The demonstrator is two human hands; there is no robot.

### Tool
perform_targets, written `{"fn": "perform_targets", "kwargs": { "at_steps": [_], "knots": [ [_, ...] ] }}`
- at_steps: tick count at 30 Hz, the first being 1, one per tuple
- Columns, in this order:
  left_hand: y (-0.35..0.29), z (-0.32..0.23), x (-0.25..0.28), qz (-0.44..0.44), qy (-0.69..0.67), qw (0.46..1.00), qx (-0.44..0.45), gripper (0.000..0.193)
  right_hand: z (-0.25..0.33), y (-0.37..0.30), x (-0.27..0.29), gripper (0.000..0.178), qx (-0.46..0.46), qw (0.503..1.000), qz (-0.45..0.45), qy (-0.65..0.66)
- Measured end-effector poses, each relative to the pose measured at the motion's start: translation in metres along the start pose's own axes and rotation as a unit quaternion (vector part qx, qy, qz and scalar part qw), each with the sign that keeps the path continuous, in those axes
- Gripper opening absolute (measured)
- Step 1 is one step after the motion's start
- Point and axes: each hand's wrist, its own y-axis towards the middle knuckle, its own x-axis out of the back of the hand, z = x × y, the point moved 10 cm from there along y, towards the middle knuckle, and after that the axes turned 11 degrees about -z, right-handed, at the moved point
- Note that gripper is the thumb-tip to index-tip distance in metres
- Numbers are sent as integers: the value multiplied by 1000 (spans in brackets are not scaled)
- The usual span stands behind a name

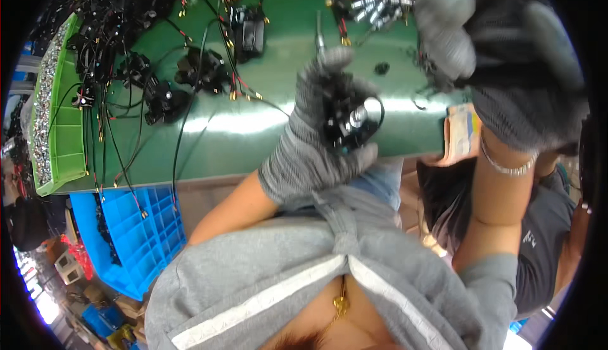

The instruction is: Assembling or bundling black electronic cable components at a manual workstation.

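Note:
My left hand (304, 141), in a grey knit glove, is in front of my body at the table's near edge. Its fingers curl round a small black device (347, 119) with a shiny round metal part and a loop of black cable. A thin metal rod (319, 33) sticks up beyond the fingertips; whether the hand holds it cannot be told. Raised at the upper right, my right hand (525, 112) is gloved too, with a bracelet at the wrist. Motion smears its fingers, and a dark shape among them cannot be made out.
The green table (253, 131) carries black units (168, 100) with trailing wires at left and silver parts (380, 2) at the back. A green bin (66, 135) of small metal pieces borders it. Below stands a blue crate (136, 236). Another person (538, 255) sits at right.

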Motion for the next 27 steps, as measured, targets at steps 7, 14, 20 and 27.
{"fn": "perform_targets", "kwargs": {
  "at_steps": [7,14,20,27],
  "knots": [
    [-4,-9,5,-35,81,995,-39,93,10,8,-6,46,158,939,-23,306],
    [-6,-5,7,-42,71,996,-19,92,-3,-2,-5,46,115,952,-86,272],
    [-6,-4,3,-24,69,997,-26,90,-5,-5,-7,47,100,956,-107,253],
    [-9,-11,3,-31,90,995,-42,89,-9,-8,-10,47,92,958,-122,242]
  ]
}}
